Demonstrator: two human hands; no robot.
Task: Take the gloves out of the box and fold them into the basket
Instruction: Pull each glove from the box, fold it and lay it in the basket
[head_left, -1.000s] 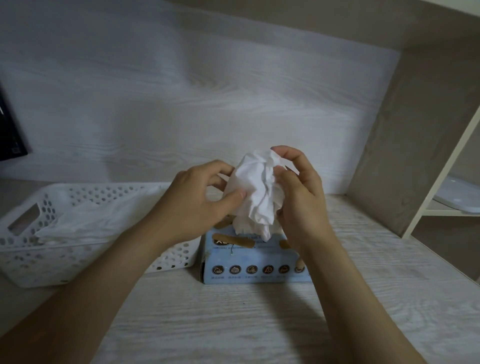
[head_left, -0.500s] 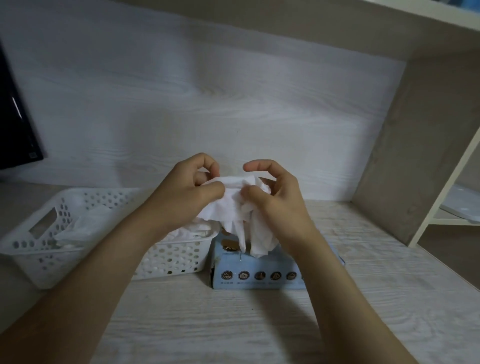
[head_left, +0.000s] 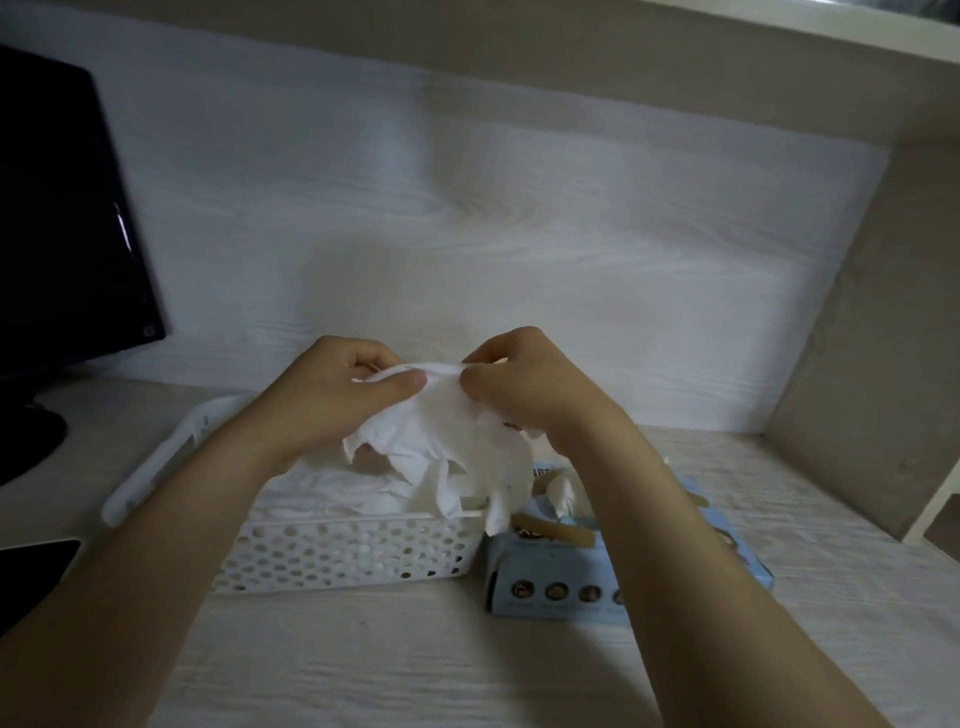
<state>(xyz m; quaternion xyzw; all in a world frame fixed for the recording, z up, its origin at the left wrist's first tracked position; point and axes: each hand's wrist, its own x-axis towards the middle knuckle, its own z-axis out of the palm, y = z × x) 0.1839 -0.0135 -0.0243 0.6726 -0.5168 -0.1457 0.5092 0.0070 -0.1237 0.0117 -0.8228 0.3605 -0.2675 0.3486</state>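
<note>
Glove (head_left: 441, 441) between pinching fingers (head_left: 410, 382) of left hand (head_left: 337, 400) and right hand (head_left: 530, 384), over basket (head_left: 337, 556) of folded gloves (head_left: 332, 493)

basket (head_left: 332, 551) left of box (head_left: 550, 577); monitor (head_left: 62, 223) far left behind.

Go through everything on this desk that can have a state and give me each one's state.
Glove: held in the air, spread between both hands.
Left hand: pinches glove's top edge.
Right hand: pinches glove's top edge.
Basket: upright, pile of gloves inside.
Box: open on top, next glove poking out.
Monitor: screen dark.
Phone: lying flat, screen dark.
</note>
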